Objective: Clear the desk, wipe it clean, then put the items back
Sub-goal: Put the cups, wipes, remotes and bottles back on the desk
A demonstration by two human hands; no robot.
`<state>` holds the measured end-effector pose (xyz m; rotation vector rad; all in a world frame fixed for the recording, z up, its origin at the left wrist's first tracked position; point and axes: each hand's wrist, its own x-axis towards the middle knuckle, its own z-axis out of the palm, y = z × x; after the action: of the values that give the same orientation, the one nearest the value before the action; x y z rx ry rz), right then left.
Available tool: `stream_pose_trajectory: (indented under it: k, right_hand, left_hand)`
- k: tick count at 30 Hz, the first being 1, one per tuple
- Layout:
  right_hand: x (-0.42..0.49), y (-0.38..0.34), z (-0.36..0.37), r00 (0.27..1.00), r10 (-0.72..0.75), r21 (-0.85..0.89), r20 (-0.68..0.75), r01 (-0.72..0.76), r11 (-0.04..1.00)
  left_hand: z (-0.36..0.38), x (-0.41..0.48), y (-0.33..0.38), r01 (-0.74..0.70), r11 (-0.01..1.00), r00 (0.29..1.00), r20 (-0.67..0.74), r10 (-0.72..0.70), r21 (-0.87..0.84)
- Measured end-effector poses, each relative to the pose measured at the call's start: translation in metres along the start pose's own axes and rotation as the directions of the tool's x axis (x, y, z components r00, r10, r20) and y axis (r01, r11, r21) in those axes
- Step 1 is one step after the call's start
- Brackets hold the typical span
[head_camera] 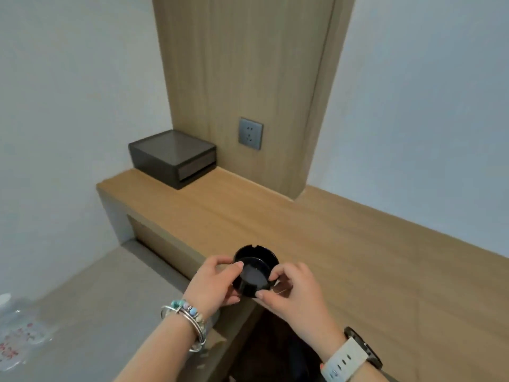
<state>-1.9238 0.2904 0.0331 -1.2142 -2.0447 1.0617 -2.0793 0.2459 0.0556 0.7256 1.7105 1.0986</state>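
Both the left hand (pixel 217 282) and the right hand (pixel 292 292) pinch the black ashtray (pixel 254 275) by its rim over the near edge of the desk (pixel 358 257), likely putting it back; next, lower it flat and release.

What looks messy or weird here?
Nothing looks spilled or broken. The black ashtray is tilted, but only because the left hand and right hand grip it above the desk edge. The dark box sits flat.

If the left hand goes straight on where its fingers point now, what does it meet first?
The left hand grips the ashtray, so that comes first; past it, probably the right hand, which holds the other side.
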Motion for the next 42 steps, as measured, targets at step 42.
stream_pose_trajectory:
  k: [42]
  right_hand:
    - [-0.371, 0.496, -0.631, 0.554, 0.585, 0.118, -0.592, -0.658, 0.744]
  left_hand:
    - [0.924, -0.164, -0.023, -0.609, 0.611, 0.613, 0.789, -0.042, 0.506]
